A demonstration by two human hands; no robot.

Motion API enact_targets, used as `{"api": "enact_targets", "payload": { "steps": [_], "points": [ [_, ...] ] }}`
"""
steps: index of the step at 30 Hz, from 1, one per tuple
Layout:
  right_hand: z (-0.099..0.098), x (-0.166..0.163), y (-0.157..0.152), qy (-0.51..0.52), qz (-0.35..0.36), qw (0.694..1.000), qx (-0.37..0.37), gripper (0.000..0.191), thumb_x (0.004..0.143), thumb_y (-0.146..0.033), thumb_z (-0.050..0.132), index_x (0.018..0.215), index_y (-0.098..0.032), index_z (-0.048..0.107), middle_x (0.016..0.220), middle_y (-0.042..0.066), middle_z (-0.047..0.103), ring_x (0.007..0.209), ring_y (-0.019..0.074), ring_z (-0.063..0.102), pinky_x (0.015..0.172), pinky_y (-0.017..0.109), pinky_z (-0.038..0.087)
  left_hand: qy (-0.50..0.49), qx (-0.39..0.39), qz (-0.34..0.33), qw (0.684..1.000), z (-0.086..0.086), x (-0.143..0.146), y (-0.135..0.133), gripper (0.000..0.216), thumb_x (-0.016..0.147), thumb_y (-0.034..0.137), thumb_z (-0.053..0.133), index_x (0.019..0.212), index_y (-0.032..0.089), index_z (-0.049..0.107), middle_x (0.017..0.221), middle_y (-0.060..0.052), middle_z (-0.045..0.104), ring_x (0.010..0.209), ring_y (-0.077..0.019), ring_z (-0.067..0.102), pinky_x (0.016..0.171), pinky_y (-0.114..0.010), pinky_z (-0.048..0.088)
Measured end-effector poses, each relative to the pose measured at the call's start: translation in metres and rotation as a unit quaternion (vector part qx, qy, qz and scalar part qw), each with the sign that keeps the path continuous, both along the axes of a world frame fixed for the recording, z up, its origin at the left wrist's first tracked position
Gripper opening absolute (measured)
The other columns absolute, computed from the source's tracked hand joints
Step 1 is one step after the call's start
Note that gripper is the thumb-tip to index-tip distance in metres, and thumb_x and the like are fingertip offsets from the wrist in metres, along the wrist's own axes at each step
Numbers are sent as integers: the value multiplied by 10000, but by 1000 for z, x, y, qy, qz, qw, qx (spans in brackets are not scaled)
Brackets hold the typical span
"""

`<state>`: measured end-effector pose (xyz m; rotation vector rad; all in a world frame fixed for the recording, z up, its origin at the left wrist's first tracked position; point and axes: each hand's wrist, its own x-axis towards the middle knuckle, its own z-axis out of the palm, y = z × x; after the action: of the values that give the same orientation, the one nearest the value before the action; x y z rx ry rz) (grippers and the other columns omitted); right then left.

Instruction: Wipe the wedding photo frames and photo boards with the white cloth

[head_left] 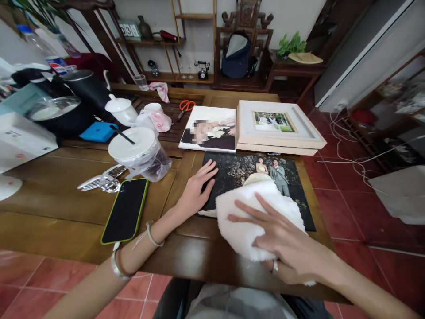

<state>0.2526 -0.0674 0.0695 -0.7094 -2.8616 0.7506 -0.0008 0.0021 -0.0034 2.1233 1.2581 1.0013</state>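
A dark photo panel [232, 173] showing a couple in wedding clothes lies flat near the table's front edge. My left hand [199, 188] rests on its left side, fingers stretched out and holding nothing. Pressed over the panel's lower right is a fluffy white cloth [239, 208], which hides part of the picture. My right hand [279, 235] holds this cloth, some fingers spread across its top and others bent at its lower edge. Just behind the panel are a white-edged photo print [212, 128] and a pale framed photo [282, 144] sitting on another pale layer.
Left of my hand are a phone [126, 210] with a green case, a silver hair clip [99, 179] and a lidded drink cup [133, 144] with a straw. Orange-handled scissors [187, 106], a white teapot [121, 110] and a dark pot [59, 119] stand farther back. Cables [352, 155] trail across the floor.
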Motion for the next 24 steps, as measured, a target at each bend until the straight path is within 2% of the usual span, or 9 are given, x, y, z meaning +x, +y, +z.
{"api": "enact_targets", "payload": {
  "steps": [4, 8, 11, 14, 18, 24],
  "points": [
    [-4, 6, 24, 23, -81, 994, 64, 139, 794, -87, 502, 818, -194, 588, 1473, 130, 463, 1455, 270, 227, 1196, 582, 90, -9, -7, 4, 1000, 2, 0, -1, 361, 977, 276, 423, 1270, 159, 597, 1422, -131, 529, 1398, -239, 399, 1154, -507, 334],
    [-13, -7, 59, 21, -159, 982, 101, 161, 942, -230, 455, 922, -176, 605, 1447, 197, 475, 1416, 286, 327, 1173, 593, 180, -51, -9, 17, 999, 5, 0, -3, 386, 1002, 290, 370, 1305, 142, 557, 1433, -127, 521, 1401, -209, 398, 1175, -457, 307],
    [-15, -31, 84, 8, -144, 984, 103, 221, 955, -238, 426, 1065, -168, 604, 1370, 185, 558, 1418, 292, 325, 1151, 638, 169, -86, -7, 23, 996, 7, -1, -5, 409, 1015, 311, 335, 1345, 147, 515, 1444, -118, 512, 1398, -200, 403, 1181, -426, 297],
    [-13, -54, 99, 9, -115, 987, 113, 260, 917, -174, 429, 1107, -159, 605, 1301, 171, 607, 1448, 307, 246, 1130, 672, 150, -111, -3, 39, 993, 8, -2, -6, 429, 1018, 347, 323, 1380, 174, 474, 1455, -107, 500, 1374, -206, 433, 1174, -420, 306],
    [-11, -67, 92, -7, -73, 992, 102, 302, 830, -144, 490, 1095, -158, 634, 1385, 169, 542, 1456, 367, 182, 1096, 726, 110, -140, -1, 56, 989, 8, -2, -7, 448, 1020, 381, 302, 1380, 182, 478, 1444, -106, 512, 1363, -212, 445, 1167, -423, 314],
    [-17, -54, 37, -9, 27, 999, 37, 372, 701, -207, 605, 1064, -228, 682, 1544, 113, 357, 1474, 371, 58, 1097, 718, -40, -126, -11, 24, 992, 10, -2, -6, 437, 1028, 342, 269, 1341, 188, 533, 1444, -91, 516, 1400, -209, 396, 1181, -443, 284]
  ]
}}
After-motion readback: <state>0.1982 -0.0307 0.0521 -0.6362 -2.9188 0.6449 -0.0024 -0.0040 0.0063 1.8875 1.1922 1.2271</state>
